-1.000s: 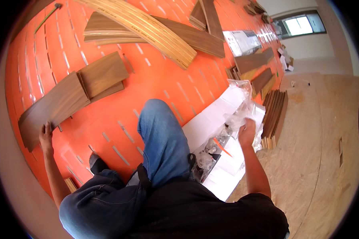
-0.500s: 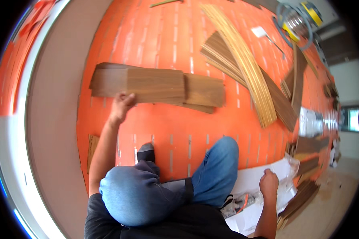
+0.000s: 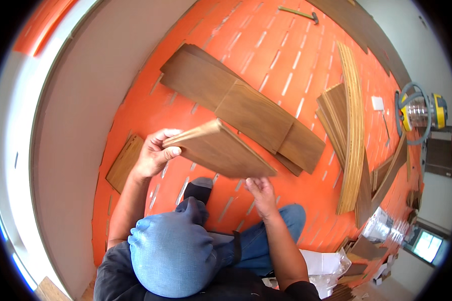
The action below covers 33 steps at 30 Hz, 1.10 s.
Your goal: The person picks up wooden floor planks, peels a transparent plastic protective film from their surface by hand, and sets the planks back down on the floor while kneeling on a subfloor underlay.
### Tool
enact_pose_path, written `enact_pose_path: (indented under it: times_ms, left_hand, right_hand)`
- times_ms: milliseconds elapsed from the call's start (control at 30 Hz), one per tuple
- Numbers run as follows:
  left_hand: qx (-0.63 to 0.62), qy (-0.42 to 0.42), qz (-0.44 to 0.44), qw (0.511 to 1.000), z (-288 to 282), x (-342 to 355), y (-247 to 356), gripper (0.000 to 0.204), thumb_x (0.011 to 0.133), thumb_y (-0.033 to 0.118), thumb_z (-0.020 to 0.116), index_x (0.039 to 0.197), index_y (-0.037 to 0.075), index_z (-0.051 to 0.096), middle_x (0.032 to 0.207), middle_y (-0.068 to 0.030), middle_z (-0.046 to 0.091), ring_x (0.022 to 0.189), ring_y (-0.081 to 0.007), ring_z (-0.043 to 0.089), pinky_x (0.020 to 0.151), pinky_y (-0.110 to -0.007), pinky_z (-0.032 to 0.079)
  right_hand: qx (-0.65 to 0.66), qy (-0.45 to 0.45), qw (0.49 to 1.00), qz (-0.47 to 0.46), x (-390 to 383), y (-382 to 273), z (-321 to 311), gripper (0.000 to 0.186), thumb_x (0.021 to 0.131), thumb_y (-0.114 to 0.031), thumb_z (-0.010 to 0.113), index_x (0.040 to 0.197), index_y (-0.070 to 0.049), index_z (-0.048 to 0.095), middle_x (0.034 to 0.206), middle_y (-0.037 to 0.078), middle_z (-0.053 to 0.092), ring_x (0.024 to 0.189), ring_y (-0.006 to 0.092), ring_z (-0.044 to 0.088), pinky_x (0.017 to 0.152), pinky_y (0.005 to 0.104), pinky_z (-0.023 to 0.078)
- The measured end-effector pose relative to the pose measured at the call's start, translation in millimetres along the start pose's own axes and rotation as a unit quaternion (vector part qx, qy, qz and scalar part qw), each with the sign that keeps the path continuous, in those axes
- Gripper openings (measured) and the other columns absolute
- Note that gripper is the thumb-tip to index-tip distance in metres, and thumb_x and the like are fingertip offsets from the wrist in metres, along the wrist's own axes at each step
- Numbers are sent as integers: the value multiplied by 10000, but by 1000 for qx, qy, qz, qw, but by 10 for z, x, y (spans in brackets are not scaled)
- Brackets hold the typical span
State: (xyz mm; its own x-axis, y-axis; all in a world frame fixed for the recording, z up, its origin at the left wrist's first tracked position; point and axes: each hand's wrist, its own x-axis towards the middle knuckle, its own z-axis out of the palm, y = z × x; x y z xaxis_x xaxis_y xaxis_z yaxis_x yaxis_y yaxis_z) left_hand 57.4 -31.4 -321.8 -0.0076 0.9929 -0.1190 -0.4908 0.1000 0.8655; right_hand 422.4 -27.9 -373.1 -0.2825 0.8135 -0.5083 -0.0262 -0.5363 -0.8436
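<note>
A short brown wooden floor plank (image 3: 231, 153) is tilted up in front of me, clear of the floor, with its grooved long edge showing. My left hand (image 3: 155, 153) is closed around its left end, thumb on the near face. Fingers bent, my right hand (image 3: 262, 198) grips at the lower right edge; its fingertips are partly blurred there. Just beyond lies a loose stack of similar planks (image 3: 253, 113), overlapping and slightly fanned out on the orange underlay (image 3: 281, 65).
Another short plank (image 3: 125, 163) lies left by the pale wall (image 3: 85, 100). At right are long planks (image 3: 354, 125), a white-headed tool (image 3: 377, 104) and a yellow-grey vacuum (image 3: 419, 111). A hammer (image 3: 299, 13) lies at the far side. Plastic wrapping (image 3: 329, 266) is beside my knee.
My left hand has lifted the short plank off the stack and brought it closer, tilting it. From the right, my right hand has come to its lower edge. The view has turned.
</note>
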Motion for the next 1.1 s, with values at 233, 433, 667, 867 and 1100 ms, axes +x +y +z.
enact_pose_path:
  times_ms: [233,433,667,867,1100]
  left_hand:
    - [559,-122,248,782,397,-80,460,407,787,44,823,1185,104,765,1183,-76,774,1054,-288,743,895,-363,614]
    - [587,-193,284,733,281,-517,-114,428,769,213,870,1175,130,765,1190,-69,773,1061,-244,740,835,-360,612]
    - [523,-286,96,797,194,-516,-127,848,690,578,884,1353,108,645,1407,-113,644,1291,-314,619,1042,-472,509]
    - [699,-151,225,662,248,4,-25,576,771,417,806,1252,137,656,1243,-70,658,1191,-259,633,1030,-427,475]
    - [749,-172,178,614,240,116,-628,145,901,204,624,1025,164,688,940,-8,598,979,-201,639,847,-366,501]
  right_hand:
    - [142,-98,979,111,-113,-312,459,498,1109,-345,571,1452,13,516,1370,166,652,1218,244,658,1033,377,524]
    - [172,-94,972,131,-133,-318,875,508,1104,-326,578,1453,35,503,1346,169,651,1261,227,622,1081,394,497]
    - [-155,-110,982,-14,-253,-388,796,459,1026,-196,665,1395,61,573,1258,142,702,1161,177,642,997,346,511]
    - [-305,-189,933,16,-160,-693,479,512,991,-123,717,1462,11,565,1263,126,698,1134,178,663,995,324,535]
    - [-460,-36,854,-242,166,-324,126,427,1001,-127,697,1406,-13,622,1239,140,629,1124,297,666,1025,370,531]
